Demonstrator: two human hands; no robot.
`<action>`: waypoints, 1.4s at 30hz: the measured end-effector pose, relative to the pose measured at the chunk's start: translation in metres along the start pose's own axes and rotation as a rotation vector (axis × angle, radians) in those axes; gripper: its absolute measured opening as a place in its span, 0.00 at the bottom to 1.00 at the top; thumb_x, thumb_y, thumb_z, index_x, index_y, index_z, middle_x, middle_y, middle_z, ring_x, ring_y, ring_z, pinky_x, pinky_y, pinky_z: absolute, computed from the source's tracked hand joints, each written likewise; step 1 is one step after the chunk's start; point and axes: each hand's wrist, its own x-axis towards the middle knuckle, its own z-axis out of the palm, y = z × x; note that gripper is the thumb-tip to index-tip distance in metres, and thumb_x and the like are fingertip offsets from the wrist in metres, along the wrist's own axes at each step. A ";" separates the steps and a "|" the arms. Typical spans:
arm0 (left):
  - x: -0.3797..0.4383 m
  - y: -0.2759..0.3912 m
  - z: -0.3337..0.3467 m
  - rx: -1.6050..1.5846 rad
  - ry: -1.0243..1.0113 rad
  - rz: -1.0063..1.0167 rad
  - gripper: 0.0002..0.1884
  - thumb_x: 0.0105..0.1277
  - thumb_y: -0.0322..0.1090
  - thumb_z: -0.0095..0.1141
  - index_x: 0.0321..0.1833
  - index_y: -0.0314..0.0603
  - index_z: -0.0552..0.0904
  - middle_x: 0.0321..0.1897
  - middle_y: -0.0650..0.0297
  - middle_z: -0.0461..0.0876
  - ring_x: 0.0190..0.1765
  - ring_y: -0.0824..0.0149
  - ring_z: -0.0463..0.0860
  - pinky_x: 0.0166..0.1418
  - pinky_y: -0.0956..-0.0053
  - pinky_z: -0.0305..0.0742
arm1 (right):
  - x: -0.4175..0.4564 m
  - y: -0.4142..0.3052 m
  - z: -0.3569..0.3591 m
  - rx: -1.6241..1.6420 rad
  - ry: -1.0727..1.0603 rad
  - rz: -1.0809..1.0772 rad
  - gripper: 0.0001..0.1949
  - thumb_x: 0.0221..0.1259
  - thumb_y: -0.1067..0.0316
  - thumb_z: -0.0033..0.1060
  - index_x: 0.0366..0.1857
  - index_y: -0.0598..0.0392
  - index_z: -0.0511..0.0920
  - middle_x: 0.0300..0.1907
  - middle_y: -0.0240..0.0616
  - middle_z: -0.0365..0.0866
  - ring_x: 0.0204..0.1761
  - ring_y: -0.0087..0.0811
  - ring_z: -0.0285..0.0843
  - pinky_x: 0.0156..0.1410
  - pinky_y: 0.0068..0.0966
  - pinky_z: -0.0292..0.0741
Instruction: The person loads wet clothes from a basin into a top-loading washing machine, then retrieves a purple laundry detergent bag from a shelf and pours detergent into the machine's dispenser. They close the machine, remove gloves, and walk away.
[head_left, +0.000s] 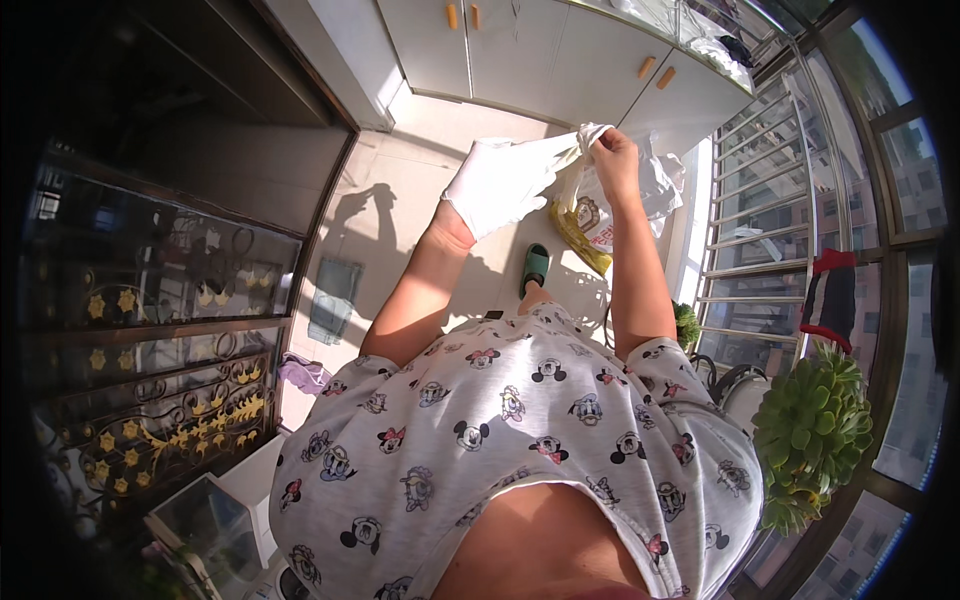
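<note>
A white disposable glove (499, 180) covers my left hand (495, 184), its cuff ending at the wrist. Some of its fingertips are stretched out to the right. My right hand (615, 154) is bare and pinches white, thin material at the far end of that stretch, with its fingers closed. Whether this is the fingertips of the same glove or a second glove, I cannot tell. Just behind and below my right hand lies a plastic bag (592, 221), white and yellow with printing on it, on the tiled floor.
Pale cabinets (525, 52) with orange handles stand ahead. A green slipper (535, 264) is on my foot. A folded grey-green cloth (336, 300) lies on the floor at left. Metal window bars (757, 240) and a succulent plant (814, 435) are at right; a dark ornamented door (172, 330) is at left.
</note>
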 end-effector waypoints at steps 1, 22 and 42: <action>0.017 -0.009 0.003 0.251 0.027 -0.022 0.25 0.65 0.56 0.53 0.54 0.43 0.77 0.51 0.64 0.78 0.51 0.65 0.77 0.55 0.65 0.74 | 0.018 0.003 0.000 0.100 -0.058 0.072 0.09 0.67 0.71 0.55 0.40 0.65 0.83 0.29 0.33 0.83 0.30 0.20 0.76 0.35 0.19 0.73; 0.337 -0.156 0.130 -2.728 0.005 -0.109 0.30 0.78 0.52 0.35 0.75 0.41 0.61 0.72 0.59 0.64 0.75 0.59 0.61 0.79 0.59 0.53 | 0.299 0.063 -0.025 0.745 0.019 0.262 0.09 0.66 0.79 0.50 0.45 0.62 0.80 0.37 0.34 0.85 0.35 0.23 0.81 0.42 0.21 0.77; 0.426 -0.320 0.129 -1.802 -0.612 -0.281 0.30 0.72 0.27 0.53 0.76 0.33 0.61 0.74 0.58 0.65 0.75 0.66 0.64 0.78 0.72 0.57 | 0.452 0.041 0.036 0.484 0.702 0.154 0.06 0.67 0.76 0.55 0.32 0.60 0.82 0.23 0.23 0.75 0.22 0.12 0.63 0.26 0.16 0.58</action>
